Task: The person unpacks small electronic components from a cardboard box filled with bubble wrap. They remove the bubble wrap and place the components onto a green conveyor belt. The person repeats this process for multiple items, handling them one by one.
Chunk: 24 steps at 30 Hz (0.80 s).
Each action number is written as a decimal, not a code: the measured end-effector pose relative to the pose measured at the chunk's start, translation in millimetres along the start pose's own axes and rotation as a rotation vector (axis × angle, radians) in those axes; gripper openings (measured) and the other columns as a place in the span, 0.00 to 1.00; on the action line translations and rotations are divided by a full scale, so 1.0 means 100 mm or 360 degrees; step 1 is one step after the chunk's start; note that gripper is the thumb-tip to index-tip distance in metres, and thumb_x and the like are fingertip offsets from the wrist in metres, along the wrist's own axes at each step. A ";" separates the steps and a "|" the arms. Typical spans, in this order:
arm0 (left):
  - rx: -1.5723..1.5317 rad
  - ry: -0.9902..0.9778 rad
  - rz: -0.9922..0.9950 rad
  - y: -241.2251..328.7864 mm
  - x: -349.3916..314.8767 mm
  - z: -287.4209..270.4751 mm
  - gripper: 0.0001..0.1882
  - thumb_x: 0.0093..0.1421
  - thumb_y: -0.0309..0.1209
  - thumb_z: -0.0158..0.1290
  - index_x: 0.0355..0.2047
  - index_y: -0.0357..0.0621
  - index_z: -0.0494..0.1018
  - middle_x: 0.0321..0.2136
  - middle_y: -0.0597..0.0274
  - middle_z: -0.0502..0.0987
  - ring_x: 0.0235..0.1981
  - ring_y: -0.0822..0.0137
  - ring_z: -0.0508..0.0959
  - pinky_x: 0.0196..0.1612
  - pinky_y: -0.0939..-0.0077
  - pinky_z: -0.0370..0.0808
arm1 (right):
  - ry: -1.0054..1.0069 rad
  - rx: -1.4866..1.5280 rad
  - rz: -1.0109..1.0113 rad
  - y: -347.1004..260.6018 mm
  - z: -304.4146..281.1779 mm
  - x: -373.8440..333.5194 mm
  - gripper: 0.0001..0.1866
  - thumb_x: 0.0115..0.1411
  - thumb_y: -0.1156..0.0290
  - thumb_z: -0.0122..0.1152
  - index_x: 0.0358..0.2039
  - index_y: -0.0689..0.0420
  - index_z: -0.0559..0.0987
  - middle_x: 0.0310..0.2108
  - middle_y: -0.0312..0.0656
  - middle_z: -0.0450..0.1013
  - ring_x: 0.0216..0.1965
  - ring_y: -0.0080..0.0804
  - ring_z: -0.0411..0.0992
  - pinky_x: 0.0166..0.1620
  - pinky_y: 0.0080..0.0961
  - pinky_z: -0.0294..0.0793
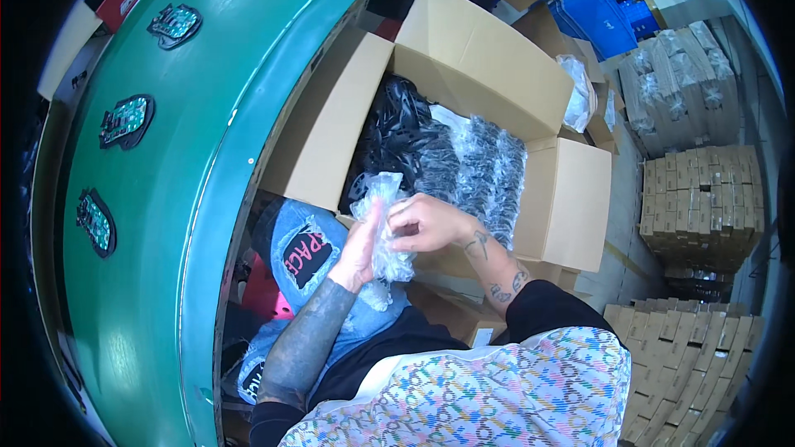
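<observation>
In front of my body, my left hand (358,250) grips a crumpled bundle of clear plastic bags (389,258), thumb up along its side. From the right, my right hand (424,222) reaches in with curled fingers pinching the bundle's upper part. Whether anything lies inside the plastic, I cannot tell. Just beyond both hands stands a large open cardboard box (476,37). Loose black plastic shells (397,120) are piled in its left part. Rows of black parts in clear bags (489,165) fill its right part.
Along the left runs a green conveyor belt (157,199) carrying several black shells with green circuit boards (126,121). Stacks of cartons (702,203) stand on the right. At the far side are blue bins (596,16) and bundled flat cardboard (679,87). Another carton (451,314) sits below my right forearm.
</observation>
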State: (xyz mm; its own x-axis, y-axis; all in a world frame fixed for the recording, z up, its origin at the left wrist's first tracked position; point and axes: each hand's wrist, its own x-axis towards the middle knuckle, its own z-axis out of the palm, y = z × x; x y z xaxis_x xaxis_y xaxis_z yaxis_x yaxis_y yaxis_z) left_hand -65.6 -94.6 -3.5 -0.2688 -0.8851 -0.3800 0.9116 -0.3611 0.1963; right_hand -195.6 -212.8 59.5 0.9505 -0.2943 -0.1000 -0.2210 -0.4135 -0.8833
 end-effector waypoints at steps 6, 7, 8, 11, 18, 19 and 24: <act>0.0303 0.0404 0.0028 0.01 -0.04 0.14 0.13 0.60 0.34 0.59 0.42 0.43 0.73 0.26 0.60 0.78 0.24 0.69 0.79 0.24 0.72 0.78 | 0.1587 0.0348 0.0911 1.64 -0.47 -0.09 0.15 0.63 0.62 0.55 0.39 0.62 0.79 0.32 0.43 0.79 0.33 0.30 0.77 0.34 0.23 0.75; 0.0296 0.0357 0.0021 -0.01 -0.02 0.16 0.12 0.60 0.33 0.59 0.42 0.43 0.73 0.24 0.61 0.77 0.23 0.70 0.78 0.23 0.72 0.78 | 0.1742 -0.0369 0.1319 2.04 -0.61 -0.22 0.20 0.62 0.56 0.56 0.42 0.61 0.79 0.39 0.49 0.79 0.40 0.42 0.78 0.43 0.32 0.75; 0.0356 0.0393 0.0036 -0.06 0.03 0.18 0.12 0.60 0.34 0.59 0.41 0.44 0.73 0.24 0.62 0.77 0.22 0.71 0.77 0.22 0.73 0.77 | 0.1680 -0.0674 0.1495 2.35 -0.74 -0.38 0.25 0.63 0.49 0.49 0.45 0.58 0.78 0.45 0.54 0.76 0.48 0.53 0.74 0.52 0.40 0.71; 0.0361 0.0426 0.0033 -0.01 -0.02 0.14 0.11 0.60 0.34 0.59 0.41 0.45 0.73 0.24 0.63 0.77 0.21 0.71 0.77 0.22 0.74 0.77 | 0.1331 -0.0696 0.1831 2.41 -0.78 -0.27 0.29 0.65 0.45 0.39 0.48 0.56 0.76 0.47 0.57 0.74 0.51 0.56 0.71 0.55 0.45 0.68; 0.0362 0.0397 -0.0003 0.02 -0.05 0.18 0.11 0.61 0.33 0.58 0.42 0.46 0.73 0.24 0.65 0.76 0.22 0.71 0.76 0.23 0.74 0.76 | 0.1540 -0.0763 0.1578 2.53 -0.69 -0.26 0.27 0.66 0.45 0.39 0.43 0.55 0.76 0.41 0.56 0.76 0.46 0.56 0.73 0.50 0.48 0.70; 0.0378 0.0394 -0.0004 0.01 -0.04 0.16 0.11 0.60 0.33 0.58 0.42 0.46 0.73 0.24 0.65 0.75 0.22 0.71 0.76 0.23 0.73 0.76 | 0.1640 -0.0746 0.1453 2.55 -0.67 -0.31 0.26 0.65 0.46 0.42 0.41 0.56 0.77 0.39 0.56 0.77 0.44 0.56 0.74 0.48 0.47 0.71; 0.0416 0.0423 -0.0034 0.05 -0.06 0.15 0.12 0.60 0.33 0.59 0.43 0.47 0.72 0.26 0.66 0.76 0.24 0.72 0.76 0.24 0.73 0.76 | 0.1966 -0.0884 0.1286 2.36 -0.62 -0.18 0.23 0.60 0.45 0.55 0.31 0.55 0.79 0.27 0.50 0.78 0.32 0.52 0.77 0.37 0.43 0.74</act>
State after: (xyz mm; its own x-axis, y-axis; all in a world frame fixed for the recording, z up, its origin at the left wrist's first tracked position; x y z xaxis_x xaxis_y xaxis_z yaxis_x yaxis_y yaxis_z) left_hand -64.4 -95.3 13.6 -0.1656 -0.7817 -0.6013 0.7872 -0.4720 0.3968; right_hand -279.0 -358.6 -119.0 -0.1500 -0.9633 0.2227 -0.8745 0.0241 -0.4845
